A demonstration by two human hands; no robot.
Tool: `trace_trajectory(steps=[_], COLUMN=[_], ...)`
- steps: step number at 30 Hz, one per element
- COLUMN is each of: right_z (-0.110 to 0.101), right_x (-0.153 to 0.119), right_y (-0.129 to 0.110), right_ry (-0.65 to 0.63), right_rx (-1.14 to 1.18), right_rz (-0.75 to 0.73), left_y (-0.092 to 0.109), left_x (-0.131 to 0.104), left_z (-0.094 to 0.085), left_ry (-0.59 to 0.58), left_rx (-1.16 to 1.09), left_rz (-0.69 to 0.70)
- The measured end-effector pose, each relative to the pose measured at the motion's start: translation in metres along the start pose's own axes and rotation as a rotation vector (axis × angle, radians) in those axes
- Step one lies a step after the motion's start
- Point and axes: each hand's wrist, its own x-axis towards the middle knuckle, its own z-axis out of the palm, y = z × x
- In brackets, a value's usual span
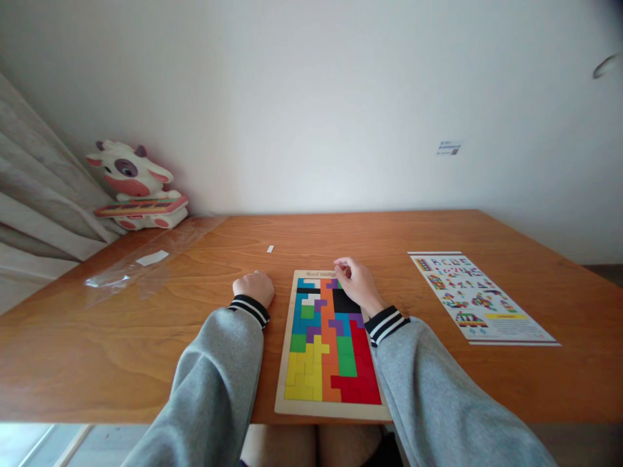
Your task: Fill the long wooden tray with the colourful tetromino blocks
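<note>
A wooden puzzle board (280, 389) lies on the table in front of me, filled largely with yellow (304, 370), red (357, 353), orange, green, blue, purple and white blocks. Dark bare areas (344, 301) show in its upper part. My right hand (357, 283) is over the board's upper right, fingers bent and drawn together at the top edge; whether they pinch something is too small to tell. Left of the board, my left hand (254, 287) rests on the table, curled into a fist with nothing visible in it.
A printed pattern sheet (481, 298) lies to the right. Clear plastic wrapping (146, 266) is on the left, near a cow-shaped toy keyboard (141, 188) by the curtain. A small white scrap (270, 249) lies behind my left hand. The wall borders the table's back.
</note>
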Motion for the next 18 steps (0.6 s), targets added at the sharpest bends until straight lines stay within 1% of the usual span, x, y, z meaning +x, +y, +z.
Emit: trace_trajectory(steps=[3,5,7,10,11,13,14,16,18], right_z=[0.001,0.002,0.0,-0.004,-0.005,-0.005,-0.005,-0.002,0.001], right_x=[0.001,0.002,0.002,0.001,0.0,-0.002,-0.004,-0.006,-0.007], right_y=[0.003,0.004,0.001,-0.01,-0.015,-0.023,-0.026,-0.029,-0.03], right_ry=[0.003,0.009,0.026,0.029,0.008,-0.093,-0.146,-0.221,-0.246], right_rx=[0.028,0.043,0.055,0.102,0.133,0.211,0.242,0.266,0.257], right_rz=[0.02,0.022,0.001,-0.085,-0.113,-0.141,-0.144,-0.144,-0.142], left_y=[0.006,0.009,0.011,0.014,0.015,0.02,0.022,0.026,0.029], left_x=[0.002,0.003,0.002,-0.002,-0.005,-0.011,-0.014,-0.018,-0.02], left_z=[0.002,0.004,0.007,0.011,0.012,0.013,0.013,0.013,0.013], left_ry=[0.002,0.042,0.094,0.195,0.229,0.289,0.299,0.285,0.259], left_rx=[-0.021,-0.072,-0.174,-0.449,-0.554,-0.729,-0.787,-0.855,-0.884], left_rz=[0.042,0.094,0.203,0.436,0.496,0.573,0.605,0.675,0.719])
